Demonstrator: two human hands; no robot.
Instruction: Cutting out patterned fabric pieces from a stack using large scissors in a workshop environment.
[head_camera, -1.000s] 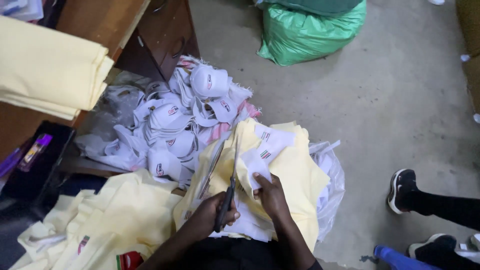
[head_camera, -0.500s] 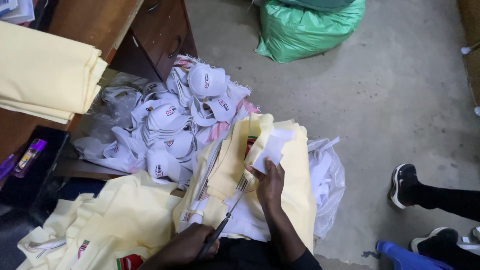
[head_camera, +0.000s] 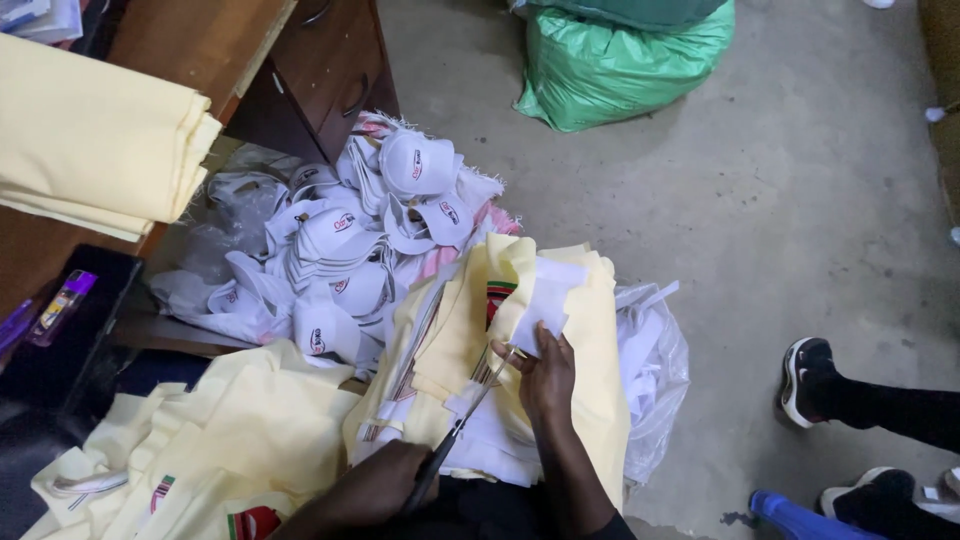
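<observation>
Scissors drawn back, backing lifted

Right hand (head_camera: 545, 375) now pinches the white backing piece (head_camera: 540, 300) higher on the yellow fabric stack (head_camera: 590, 400) — left hand (head_camera: 375, 490), nearer the body, stays closed round the scissors (head_camera: 465, 420), trimming ongoing.

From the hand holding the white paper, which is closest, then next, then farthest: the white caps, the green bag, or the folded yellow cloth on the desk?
From the right hand:
1. White caps, piled just up and left of it.
2. Green bag, far up on the floor.
3. Folded yellow cloth, far left on the desk.
The last two are nearly level; the cloth looks slightly farther.
</observation>
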